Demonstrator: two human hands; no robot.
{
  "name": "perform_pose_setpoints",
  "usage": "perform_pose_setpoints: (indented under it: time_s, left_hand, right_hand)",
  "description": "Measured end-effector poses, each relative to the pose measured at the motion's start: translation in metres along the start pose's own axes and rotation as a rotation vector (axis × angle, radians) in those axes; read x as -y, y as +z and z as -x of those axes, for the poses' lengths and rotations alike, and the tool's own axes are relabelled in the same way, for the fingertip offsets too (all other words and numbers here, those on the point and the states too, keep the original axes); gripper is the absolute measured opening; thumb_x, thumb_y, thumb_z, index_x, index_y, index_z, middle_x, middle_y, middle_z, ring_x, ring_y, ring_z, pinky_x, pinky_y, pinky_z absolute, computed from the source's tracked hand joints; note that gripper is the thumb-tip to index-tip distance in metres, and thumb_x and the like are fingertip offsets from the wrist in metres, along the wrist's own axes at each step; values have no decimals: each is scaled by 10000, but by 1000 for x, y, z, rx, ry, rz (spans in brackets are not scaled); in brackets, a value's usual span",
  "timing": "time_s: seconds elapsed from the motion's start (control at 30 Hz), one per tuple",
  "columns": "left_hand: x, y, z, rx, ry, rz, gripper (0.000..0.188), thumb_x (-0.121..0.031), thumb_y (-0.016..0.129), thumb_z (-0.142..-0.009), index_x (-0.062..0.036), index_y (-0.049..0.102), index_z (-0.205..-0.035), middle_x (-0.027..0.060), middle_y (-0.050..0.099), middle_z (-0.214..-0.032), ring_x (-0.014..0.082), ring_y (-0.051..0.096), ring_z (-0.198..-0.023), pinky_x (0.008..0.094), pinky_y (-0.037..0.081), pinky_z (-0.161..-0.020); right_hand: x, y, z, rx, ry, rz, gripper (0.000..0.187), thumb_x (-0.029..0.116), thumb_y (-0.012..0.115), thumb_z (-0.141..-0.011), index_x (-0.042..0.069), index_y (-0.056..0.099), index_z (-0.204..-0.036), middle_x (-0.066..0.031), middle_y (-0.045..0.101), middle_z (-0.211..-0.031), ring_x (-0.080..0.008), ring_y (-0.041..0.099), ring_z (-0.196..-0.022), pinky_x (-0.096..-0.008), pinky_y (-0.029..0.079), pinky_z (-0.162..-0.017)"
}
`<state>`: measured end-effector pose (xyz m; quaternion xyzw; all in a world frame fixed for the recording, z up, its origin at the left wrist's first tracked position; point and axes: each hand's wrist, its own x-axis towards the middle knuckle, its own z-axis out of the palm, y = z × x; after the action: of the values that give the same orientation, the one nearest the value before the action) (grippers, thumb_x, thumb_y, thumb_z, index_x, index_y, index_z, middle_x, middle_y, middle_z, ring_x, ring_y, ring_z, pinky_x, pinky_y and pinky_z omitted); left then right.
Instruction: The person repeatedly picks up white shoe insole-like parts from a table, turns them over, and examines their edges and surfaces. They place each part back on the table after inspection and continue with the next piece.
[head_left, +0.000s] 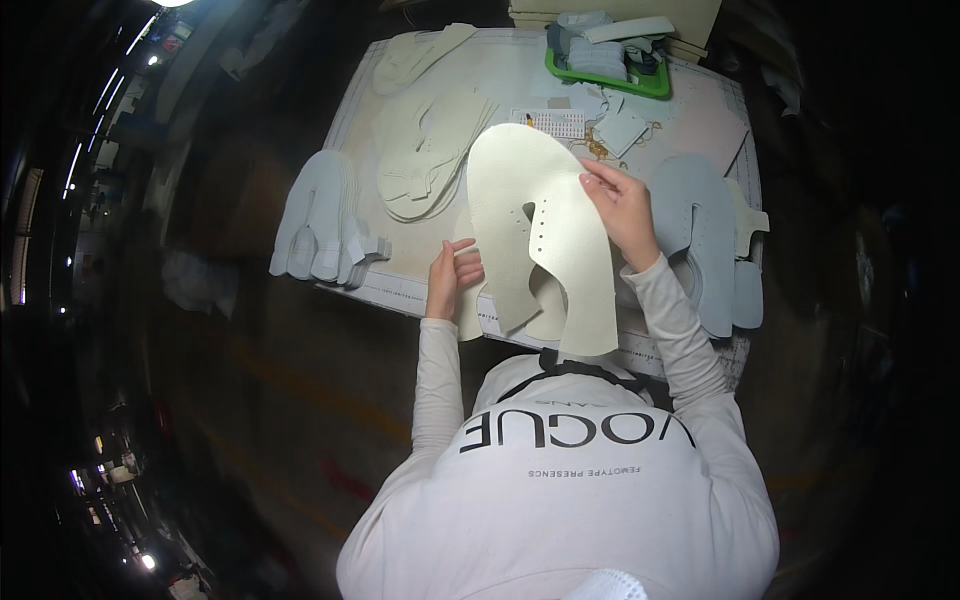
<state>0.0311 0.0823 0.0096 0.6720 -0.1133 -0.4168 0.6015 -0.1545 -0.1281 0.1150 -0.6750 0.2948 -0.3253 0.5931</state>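
Note:
A large cream shoe upper piece (pixel 505 190) stands tilted up over the table's near edge. It has a rounded top, a slit with a row of small punched holes, and two legs hanging down. My right hand (pixel 620 208) pinches its right edge, thumb in front. Beside its left edge, my left hand (pixel 455 278) is open, fingers apart and slightly bent; whether they touch the piece is hard to tell. Another cream piece (pixel 468 318) shows below that hand, partly hidden. Stacked cream uppers (pixel 415 150) lie beyond.
Grey-blue uppers are stacked at the left (pixel 318 215) and the right (pixel 705 215) of the table (pixel 400 275). A green basket (pixel 610 85) holding grey pieces sits at the back right. Nearby lie a printed card (pixel 548 123), rubber bands (pixel 597 147) and a pinkish sheet (pixel 708 130).

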Motion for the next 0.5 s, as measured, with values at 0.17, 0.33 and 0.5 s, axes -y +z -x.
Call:
perform_pose_setpoints:
  time_s: [0.17,0.33,0.5]
  left_hand:
    - [31,-1,7,-113,3,-143,352,-280,489,-945,-25,557,-1177,76,629,-895,111,586,-714,232,491,-688]
    - [49,6,14,-125,211,-488,491,-107,688,-781,-46,531,-1243,79,626,-907,97,535,-657,241,472,-652]
    - [52,11,16,-129,391,-597,567,-39,696,-742,-68,521,-1280,-8,548,-803,48,424,-620,185,409,-583]
  right_hand:
    - [-92,8,-27,371,40,986,460,220,586,-852,191,490,-1301,-256,472,-1251,-413,403,-1211,-446,394,-952]
    - [-136,44,-42,311,-126,1149,469,268,572,-861,242,460,-1315,-201,436,-1246,-373,393,-1192,-462,397,-948]
    - [-140,47,-71,273,4,1192,432,284,611,-836,109,515,-1219,-157,461,-1213,-308,423,-1174,-429,436,-899]
